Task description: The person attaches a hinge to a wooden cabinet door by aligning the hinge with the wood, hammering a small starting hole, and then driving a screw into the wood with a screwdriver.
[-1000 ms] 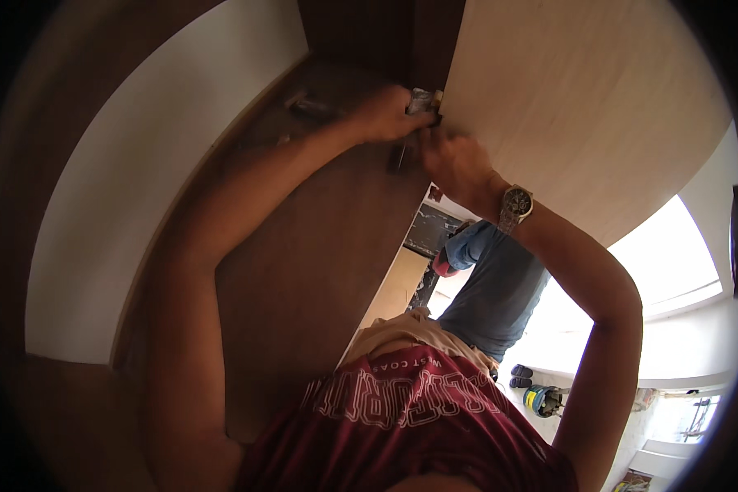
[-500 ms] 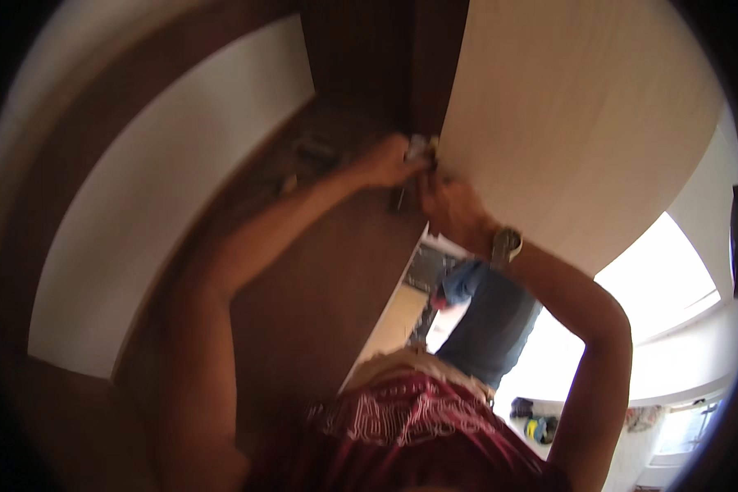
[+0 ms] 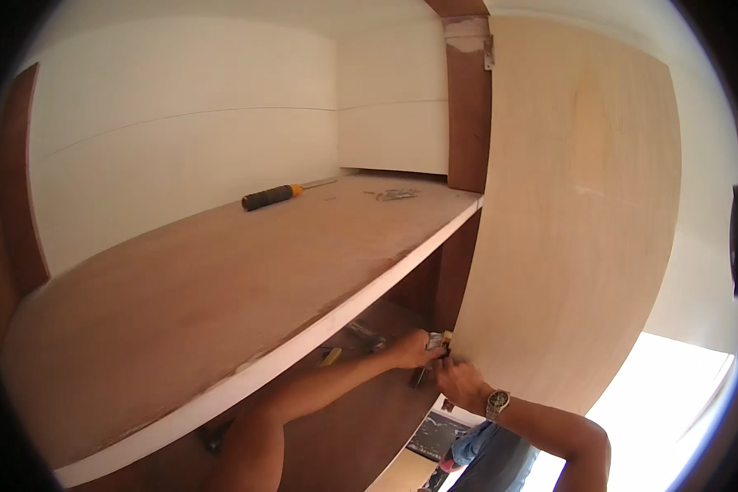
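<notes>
At the inner edge of a pale wooden door [image 3: 578,205], both my hands meet low down, below the upper shelf. My left hand [image 3: 408,351] is closed at a small silvery metal piece [image 3: 436,339] with a yellowish end, set between the door edge and the brown cabinet frame. Just beneath, my right hand [image 3: 461,384] has its fingers pinched together against the same spot; what they hold is too small to make out. A wristwatch [image 3: 498,400] is on my right wrist. A thin dark item [image 3: 419,376] hangs below the left fingers.
A screwdriver [image 3: 272,197] with a black and orange handle lies on the brown upper shelf [image 3: 221,262], near a small pile of screws [image 3: 395,195]. A metal hinge [image 3: 489,53] sits high on the door edge. On the lower shelf is a yellow item [image 3: 331,357].
My view has tilted up, bringing the upper shelf, screwdriver and upper hinge into sight. Both hands stay together at the same spot on the door edge, now lower in the picture.
</notes>
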A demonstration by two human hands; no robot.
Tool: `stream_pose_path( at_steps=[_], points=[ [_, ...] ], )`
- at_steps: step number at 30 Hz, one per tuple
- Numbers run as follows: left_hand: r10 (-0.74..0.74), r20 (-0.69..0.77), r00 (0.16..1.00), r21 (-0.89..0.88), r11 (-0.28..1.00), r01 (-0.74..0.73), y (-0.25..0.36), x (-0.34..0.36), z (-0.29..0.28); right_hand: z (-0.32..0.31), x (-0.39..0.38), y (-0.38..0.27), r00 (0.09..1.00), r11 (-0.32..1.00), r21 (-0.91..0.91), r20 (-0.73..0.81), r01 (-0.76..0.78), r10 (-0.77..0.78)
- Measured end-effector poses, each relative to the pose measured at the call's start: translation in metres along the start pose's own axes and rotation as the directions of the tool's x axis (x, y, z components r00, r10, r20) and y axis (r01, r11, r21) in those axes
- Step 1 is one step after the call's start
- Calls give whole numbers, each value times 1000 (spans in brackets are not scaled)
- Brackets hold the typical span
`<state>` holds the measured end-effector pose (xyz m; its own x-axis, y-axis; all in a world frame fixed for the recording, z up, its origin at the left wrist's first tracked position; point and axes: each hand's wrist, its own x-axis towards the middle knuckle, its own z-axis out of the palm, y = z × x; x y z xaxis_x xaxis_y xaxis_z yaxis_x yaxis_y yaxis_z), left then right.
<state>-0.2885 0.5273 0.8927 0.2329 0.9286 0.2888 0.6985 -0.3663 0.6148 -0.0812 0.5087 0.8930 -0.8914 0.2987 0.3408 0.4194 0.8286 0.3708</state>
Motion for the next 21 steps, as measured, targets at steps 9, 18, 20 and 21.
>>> stream_pose_path(
  at_steps=[9, 18, 20, 21],
  points=[
    [7, -14, 1000, -55, 998, -7, 4, 3, 2, -12, 0, -1, 996, 999, 14, 80, -36, 35],
    [133, -75, 988, -200, 969, -146, 13, 0, -13, -191, 33, 29, 698, 892, 452, -641, 6, 321],
    [76, -33, 997, 103, 992, -73, 18, -3, -17, -278, 60, 22, 651, 820, 554, -677, 144, 343],
    [142, -75, 987, 19, 990, -141, 13, -3, -10, -305, 80, 21, 649, 809, 535, -710, 246, 272]
  ],
)
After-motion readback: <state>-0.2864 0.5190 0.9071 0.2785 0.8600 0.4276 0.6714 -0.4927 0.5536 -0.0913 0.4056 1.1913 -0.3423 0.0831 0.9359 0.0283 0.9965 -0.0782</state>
